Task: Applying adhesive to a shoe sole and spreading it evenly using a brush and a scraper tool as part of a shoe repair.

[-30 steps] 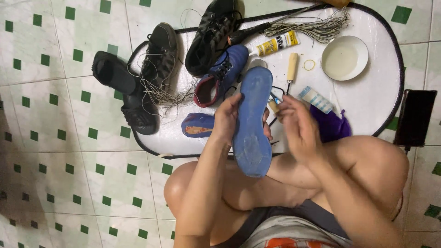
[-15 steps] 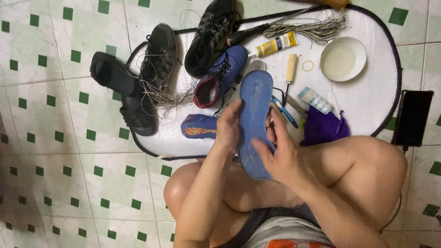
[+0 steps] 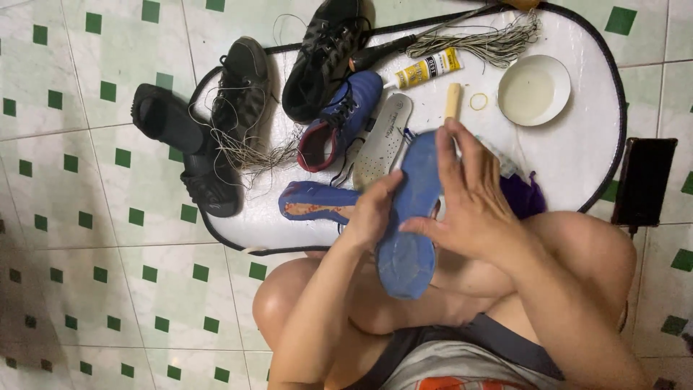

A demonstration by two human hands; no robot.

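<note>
A white oval mat (image 3: pixel 577 166) with a dark rim is lying on the green-and-white tiled floor (image 3: pixel 86 238), filling the view from 10 to 2 o'clock. Just below the centre, the person is holding a blue shoe sole (image 3: pixel 411 217) upright over their bare knees. The left hand (image 3: pixel 372 213) is gripping its left edge, fingers wrapped round it. The right hand (image 3: pixel 473 206) is lying flat against its right side, fingers spread and pressing on the sole.

Toward 10 o'clock, two black shoes (image 3: pixel 216 123) are lying with loose thread tangled around them. At 12 o'clock, a black cleated shoe (image 3: pixel 321 61) is resting beside a blue shoe (image 3: pixel 346 115). A pale insole (image 3: pixel 382 137) is lying just beside the blue shoe. Another blue sole (image 3: pixel 314 202) is lying flat at 9 o'clock of the hands. Toward 1 o'clock are sitting a white bowl (image 3: pixel 534 90), a bundle of cord (image 3: pixel 484 40) and a yellow glue tube (image 3: pixel 426 70). A dark phone (image 3: pixel 642 180) is lying off the mat at 3 o'clock.
</note>
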